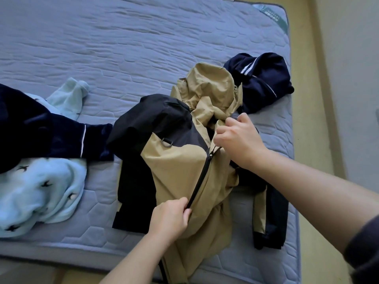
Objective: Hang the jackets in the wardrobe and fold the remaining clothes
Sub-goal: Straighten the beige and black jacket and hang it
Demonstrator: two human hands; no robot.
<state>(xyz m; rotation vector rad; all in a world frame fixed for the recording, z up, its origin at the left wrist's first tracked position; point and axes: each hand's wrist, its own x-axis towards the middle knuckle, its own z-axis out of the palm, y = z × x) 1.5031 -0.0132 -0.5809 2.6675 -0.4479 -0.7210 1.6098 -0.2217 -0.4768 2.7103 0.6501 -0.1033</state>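
A tan and black hooded windbreaker jacket (180,160) lies front-up on the near right part of a bare grey-blue quilted mattress (123,48), hood pointing away from the person, hem hanging over the near edge. Its black front zipper (202,177) runs up the middle.

The left hand (170,219) has its fingers curled in, pinching the jacket fabric right at the lower part of the zipper. The right hand (239,138) is up by the collar, fingers bunched tight around the fabric at the top of the zipper; can't tell if it's got the pull itself. Dark sleeve pushed up on the right arm.

Just behind the hood, touching it, sits a crumpled navy track jacket with white stripes (264,78) near the mattress's right edge. Over on the left there's a dark navy velvety garment with white piping (51,136) lying on top of a light blue fleece piece with small dark bird prints (41,187). Yellowish floor (303,58) to the right.
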